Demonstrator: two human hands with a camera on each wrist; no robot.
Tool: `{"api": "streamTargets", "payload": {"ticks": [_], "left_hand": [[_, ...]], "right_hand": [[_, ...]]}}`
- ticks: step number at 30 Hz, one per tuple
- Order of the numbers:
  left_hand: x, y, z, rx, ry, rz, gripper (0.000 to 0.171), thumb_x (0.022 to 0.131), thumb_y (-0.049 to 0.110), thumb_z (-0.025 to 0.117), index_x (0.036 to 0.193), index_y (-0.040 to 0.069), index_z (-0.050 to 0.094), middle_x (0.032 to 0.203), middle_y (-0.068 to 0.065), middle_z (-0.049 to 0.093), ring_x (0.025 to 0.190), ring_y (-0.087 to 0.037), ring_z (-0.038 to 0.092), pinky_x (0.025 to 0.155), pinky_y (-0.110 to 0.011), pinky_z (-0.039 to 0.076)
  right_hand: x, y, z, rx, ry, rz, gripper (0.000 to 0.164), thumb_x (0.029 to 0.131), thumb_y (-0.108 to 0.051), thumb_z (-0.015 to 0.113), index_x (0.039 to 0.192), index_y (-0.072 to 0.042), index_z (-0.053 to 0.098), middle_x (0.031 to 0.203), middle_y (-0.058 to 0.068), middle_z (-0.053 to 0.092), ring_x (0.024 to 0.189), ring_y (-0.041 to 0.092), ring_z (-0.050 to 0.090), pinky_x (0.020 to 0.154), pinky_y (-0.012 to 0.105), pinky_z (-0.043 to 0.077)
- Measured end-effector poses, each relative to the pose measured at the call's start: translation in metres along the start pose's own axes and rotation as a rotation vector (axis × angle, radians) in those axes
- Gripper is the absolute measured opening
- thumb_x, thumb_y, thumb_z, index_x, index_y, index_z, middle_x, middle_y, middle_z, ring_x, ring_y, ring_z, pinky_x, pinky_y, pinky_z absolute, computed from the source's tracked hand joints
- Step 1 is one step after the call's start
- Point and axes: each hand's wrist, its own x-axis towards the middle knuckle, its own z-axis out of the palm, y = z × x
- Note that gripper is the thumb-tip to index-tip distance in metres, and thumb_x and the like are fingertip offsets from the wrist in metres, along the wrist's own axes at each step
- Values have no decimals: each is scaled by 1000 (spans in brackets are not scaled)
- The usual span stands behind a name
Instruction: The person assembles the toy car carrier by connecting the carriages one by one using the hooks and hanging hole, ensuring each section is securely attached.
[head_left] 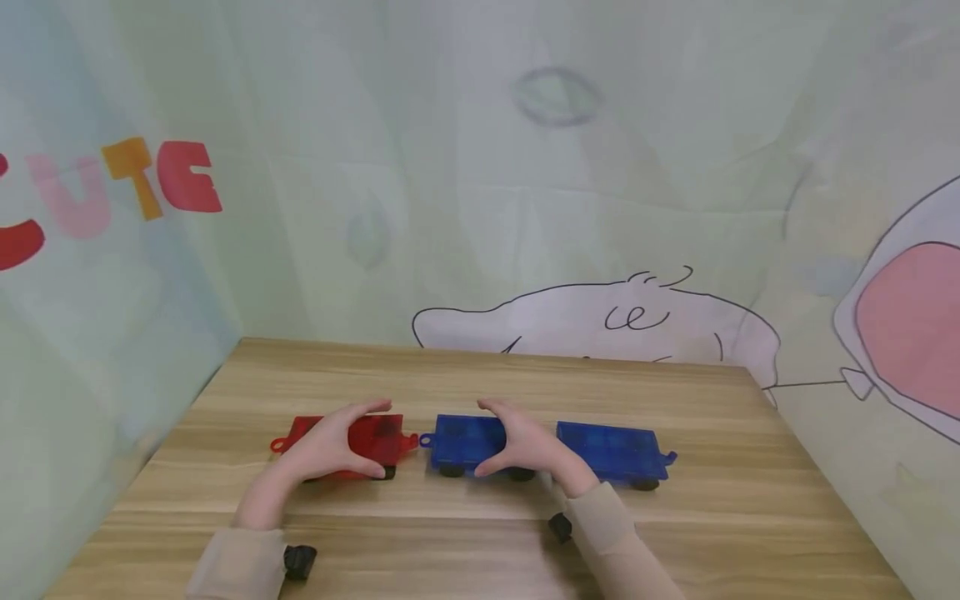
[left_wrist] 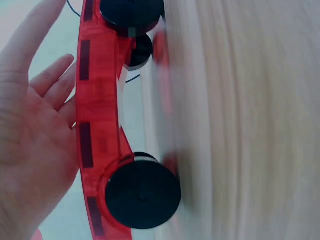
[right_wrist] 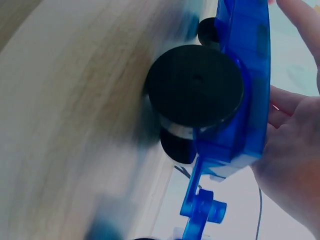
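On the table a red toy train car [head_left: 378,429] with black wheels stands at left, its hook end facing right. My left hand [head_left: 330,442] arches over it, fingers at the far side and thumb along the near side. To its right is a blue toy train car [head_left: 461,437], its ring right by the red hook. My right hand [head_left: 528,442] holds this car the same way, palm above it. Behind that hand a second blue train car [head_left: 611,450] follows in line. In the right wrist view, a blue coupling [right_wrist: 202,205] shows between the blue cars.
The wooden tabletop [head_left: 420,550] extends around the cars. A printed cloth backdrop [head_left: 480,208] with letters and cartoon drawings stands behind and beside it. Black wrist pieces [head_left: 300,562] sit at both sleeves.
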Motion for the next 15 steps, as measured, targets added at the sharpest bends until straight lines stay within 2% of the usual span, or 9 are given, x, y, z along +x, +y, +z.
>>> {"api": "streamTargets", "payload": {"ticks": [7,15], "left_hand": [[-2,-5,-4,13,0,-6,95,67,37,89,144,3,45,144,-17,51,131,-40,46,103,-61,41],[-4,-6,-8,20,-20,14,93,68,34,88,142,-1,45,143,-21,51,131,-44,44,103,-64,39]], "right_hand": [[3,-3,1,-46,-41,-6,98,70,-27,89,147,3,38,151,20,41,141,37,36,115,52,33],[7,-2,5,-90,-53,21,94,69,-27,89,145,2,41,149,19,43,139,36,39,114,51,34]]}}
